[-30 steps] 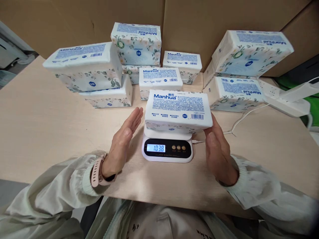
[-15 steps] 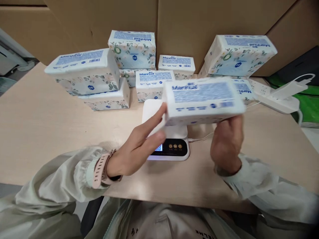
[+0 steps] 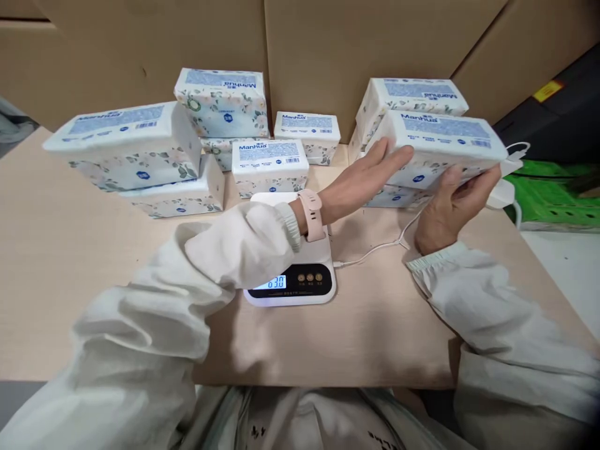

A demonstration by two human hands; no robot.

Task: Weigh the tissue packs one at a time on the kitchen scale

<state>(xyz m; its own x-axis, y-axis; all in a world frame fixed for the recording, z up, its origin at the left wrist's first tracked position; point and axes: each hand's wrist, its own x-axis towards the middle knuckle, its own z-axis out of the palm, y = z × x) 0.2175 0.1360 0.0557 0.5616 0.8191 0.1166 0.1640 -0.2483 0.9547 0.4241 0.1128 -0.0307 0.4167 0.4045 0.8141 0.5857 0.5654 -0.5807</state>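
The left hand (image 3: 359, 184), fingers together, and right hand (image 3: 443, 215), thumb apart, brace the pack (image 3: 434, 140), which could topple if set off-centre.

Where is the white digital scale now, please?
In the head view, the scale sits on the table near centre, partly hidden below the left sleeve, with a white cable at its right.

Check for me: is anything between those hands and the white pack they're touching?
Nothing visible: the left hand and right hand both touch the held pack directly. Another pack shows below it; whether the two touch is unclear.
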